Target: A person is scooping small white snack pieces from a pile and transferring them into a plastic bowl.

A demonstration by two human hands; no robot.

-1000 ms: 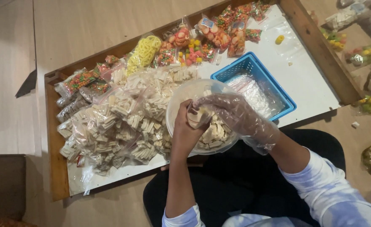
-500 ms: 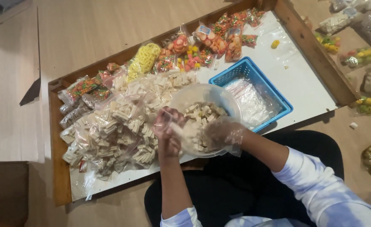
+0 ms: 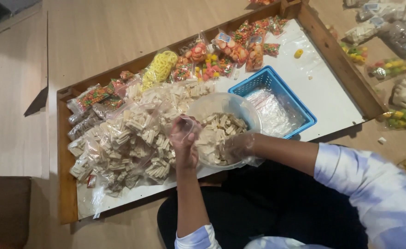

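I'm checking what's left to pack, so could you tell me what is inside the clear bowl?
The clear bowl holds a heap of pale stick-shaped snack pieces. The gloved right hand reaches into it, covering the pieces beneath. The bowl's bottom is hidden under the heap.

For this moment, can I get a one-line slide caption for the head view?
Seated person's gloved right hand dips into a clear bowl of pale snack sticks; bare left hand holds a small clear bag.

left hand [image 3: 183, 144] curled, raised | right hand [image 3: 239, 146] gloved, reaching down
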